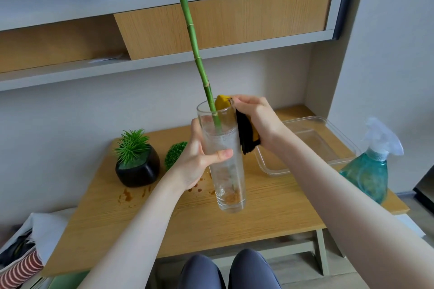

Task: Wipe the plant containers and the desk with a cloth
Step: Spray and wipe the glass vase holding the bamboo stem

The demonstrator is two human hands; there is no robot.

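Note:
My left hand (197, 159) grips a tall clear glass vase (225, 171) around its middle and holds it lifted above the wooden desk (270, 218). A green bamboo stalk (195, 54) stands in the vase, with water and brown sediment at the bottom. My right hand (256, 119) presses a yellow and black cloth (246, 136) over the vase's rim and upper right side. On the desk at the left sit a black pot with a spiky green plant (137, 166) and a small round green plant (175, 153), partly hidden by my left wrist.
Brown stains (128, 196) mark the desk near the black pot. A clear plastic tray (310, 145) lies at the right back, a teal spray bottle (373, 162) at the right edge. Shelves hang above. Folded fabrics lie lower left; my knees are below the desk.

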